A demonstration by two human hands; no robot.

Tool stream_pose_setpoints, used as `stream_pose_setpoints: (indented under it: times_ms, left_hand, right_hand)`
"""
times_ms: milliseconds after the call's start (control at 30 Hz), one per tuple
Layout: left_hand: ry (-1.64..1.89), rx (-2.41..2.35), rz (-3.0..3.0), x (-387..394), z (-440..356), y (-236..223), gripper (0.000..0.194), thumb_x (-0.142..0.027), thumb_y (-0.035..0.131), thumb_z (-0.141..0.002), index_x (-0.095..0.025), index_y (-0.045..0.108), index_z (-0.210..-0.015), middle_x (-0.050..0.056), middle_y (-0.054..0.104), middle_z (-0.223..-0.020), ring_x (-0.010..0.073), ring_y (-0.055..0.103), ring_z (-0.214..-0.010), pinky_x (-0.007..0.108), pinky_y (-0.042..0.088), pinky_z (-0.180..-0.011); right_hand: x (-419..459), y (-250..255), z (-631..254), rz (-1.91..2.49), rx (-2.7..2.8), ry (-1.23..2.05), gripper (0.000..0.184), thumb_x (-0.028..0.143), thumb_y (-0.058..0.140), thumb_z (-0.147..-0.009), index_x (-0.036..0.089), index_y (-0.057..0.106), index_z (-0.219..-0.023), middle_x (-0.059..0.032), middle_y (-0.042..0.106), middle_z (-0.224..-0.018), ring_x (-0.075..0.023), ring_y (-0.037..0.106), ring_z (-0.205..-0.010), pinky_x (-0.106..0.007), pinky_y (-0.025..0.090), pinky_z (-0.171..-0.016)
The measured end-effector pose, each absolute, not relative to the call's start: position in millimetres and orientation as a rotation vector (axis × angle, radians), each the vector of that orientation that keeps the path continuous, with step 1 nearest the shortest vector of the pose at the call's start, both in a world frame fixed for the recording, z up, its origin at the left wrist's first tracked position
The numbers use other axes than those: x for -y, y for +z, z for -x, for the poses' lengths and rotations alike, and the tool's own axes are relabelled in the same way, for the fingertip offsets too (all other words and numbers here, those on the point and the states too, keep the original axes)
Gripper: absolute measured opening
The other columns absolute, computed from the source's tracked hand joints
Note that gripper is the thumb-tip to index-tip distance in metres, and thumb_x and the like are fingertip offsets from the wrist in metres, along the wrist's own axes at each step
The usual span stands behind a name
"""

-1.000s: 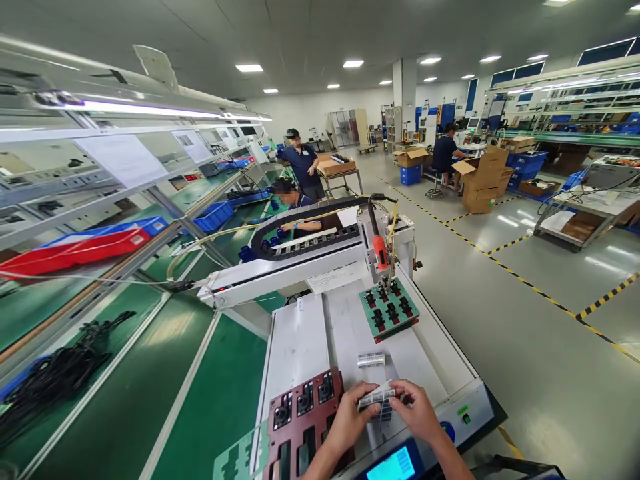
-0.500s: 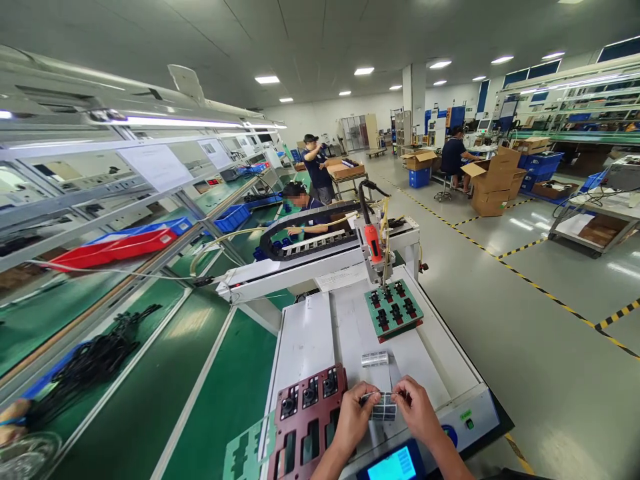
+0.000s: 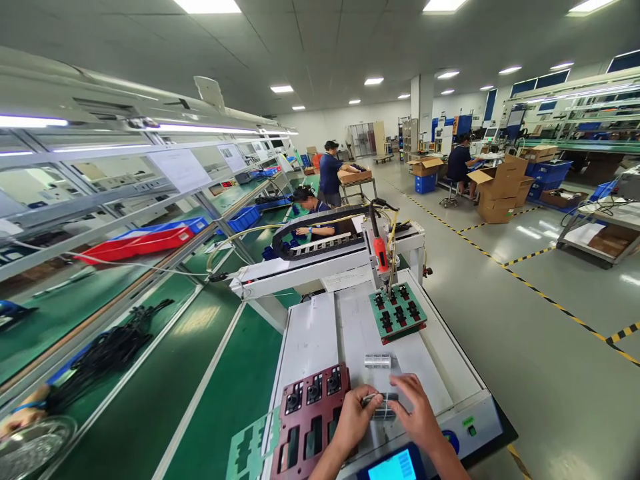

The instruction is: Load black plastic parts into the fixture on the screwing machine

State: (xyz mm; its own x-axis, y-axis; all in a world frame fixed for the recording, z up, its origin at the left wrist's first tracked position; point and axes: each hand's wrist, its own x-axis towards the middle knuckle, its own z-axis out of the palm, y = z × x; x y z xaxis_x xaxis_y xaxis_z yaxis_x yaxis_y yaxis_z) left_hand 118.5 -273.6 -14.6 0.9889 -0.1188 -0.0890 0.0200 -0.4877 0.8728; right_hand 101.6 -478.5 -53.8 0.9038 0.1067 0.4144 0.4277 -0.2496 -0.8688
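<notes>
My left hand [image 3: 356, 417] pinches the left edge of a small silver-grey sheet of labels [image 3: 385, 408], marked in a grid and partly curled. My right hand [image 3: 419, 412] is at the sheet's right edge, thumb close against it and fingers raised and apart; whether the thumb touches is hard to tell. Just beyond lies a second curled silver label sheet [image 3: 377, 361] on the white machine bed [image 3: 313, 333]. Left of my hands sits a maroon fixture plate [image 3: 300, 427] with black parts in its far row. A green fixture [image 3: 399, 312] holding several black parts sits under a red-bodied screwdriver head [image 3: 382, 255].
A lit blue screen [image 3: 397, 467] and a green switch [image 3: 471, 431] are at the machine's front. A light-green slotted plate [image 3: 250, 443] lies at lower left. The white gantry beam [image 3: 260, 279] crosses behind. Co-workers [image 3: 313, 210] are beyond it; black cables [image 3: 120, 340] lie left.
My right hand's fingers have lifted off the sheet and spread, where before they pinched its right edge. The sheet looks more curled. My view has shifted slightly.
</notes>
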Motion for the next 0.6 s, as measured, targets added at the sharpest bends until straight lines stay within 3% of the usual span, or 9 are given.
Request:
stream_pose_setpoints:
  times_ms: [100, 267, 333, 433, 500, 600]
  left_hand:
    - [-0.185, 0.065, -2.031, 272.5, -116.3, -15.6, 0.049, -0.064, 0.067, -0.089, -0.016, 0.078, -0.085, 0.006, 0.075, -0.079, 0.0244, 0.064, -0.078, 0.031, 0.045, -0.072]
    - [-0.17, 0.023, -2.004, 268.0, -115.9, -15.3, 0.046, -0.062, 0.069, -0.089, -0.017, 0.074, -0.085, 0.005, 0.071, -0.08, 0.0233, 0.061, -0.078, 0.031, 0.044, -0.073]
    - [-0.164, 0.013, -2.005, 267.4, -116.4, -14.4, 0.044, -0.06, 0.069, -0.089, -0.017, 0.073, -0.082, 0.004, 0.07, -0.078, 0.023, 0.06, -0.078, 0.031, 0.042, -0.072]
    - [-0.166, 0.001, -2.001, 268.0, -117.4, -12.7, 0.043, -0.058, 0.069, -0.089, -0.016, 0.072, -0.078, 0.004, 0.068, -0.073, 0.0224, 0.057, -0.075, 0.031, 0.039, -0.07]
    - [-0.179, 0.003, -1.985, 268.9, -117.9, -12.0, 0.042, -0.057, 0.071, -0.089, -0.016, 0.072, -0.076, 0.004, 0.068, -0.072, 0.0221, 0.057, -0.073, 0.031, 0.039, -0.069]
    - [-0.207, 0.019, -1.931, 270.6, -117.7, -12.5, 0.041, -0.057, 0.076, -0.084, -0.016, 0.074, -0.077, 0.005, 0.07, -0.074, 0.023, 0.06, -0.076, 0.031, 0.041, -0.072]
  right_hand:
    - [470.1, -62.9, -106.3, 1.746, 0.212, -0.279, 0.052, 0.026, 0.063, -0.1, 0.027, 0.053, -0.151, -0.0075, 0.073, -0.106, -0.0269, 0.071, -0.1, -0.044, 0.061, -0.094]
    - [472.5, -63.6, -110.1, 1.792, 0.218, -0.258, 0.014, 0.031, 0.064, -0.102, 0.025, 0.073, -0.11, -0.0065, 0.073, -0.097, -0.026, 0.072, -0.092, -0.04, 0.061, -0.082]
    - [477.5, -56.7, -109.2, 1.809, 0.293, -0.273, 0.012, 0.029, 0.063, -0.103, 0.026, 0.074, -0.1, -0.0064, 0.072, -0.097, -0.0276, 0.07, -0.096, -0.043, 0.06, -0.085]
    - [482.1, -47.0, -106.7, 1.878, 0.475, -0.356, 0.016, 0.023, 0.063, -0.102, 0.03, 0.077, -0.098, -0.0081, 0.071, -0.113, -0.033, 0.064, -0.117, -0.053, 0.056, -0.098]
    - [480.9, -45.4, -105.5, 1.884, 0.522, -0.377, 0.019, 0.02, 0.064, -0.1, 0.033, 0.077, -0.108, -0.0084, 0.069, -0.122, -0.0339, 0.06, -0.125, -0.054, 0.054, -0.103]
    - [474.3, -51.7, -106.0, 1.807, 0.381, -0.29, 0.038, 0.02, 0.062, -0.101, 0.034, 0.064, -0.137, -0.0072, 0.07, -0.116, -0.0286, 0.067, -0.113, -0.049, 0.059, -0.1]
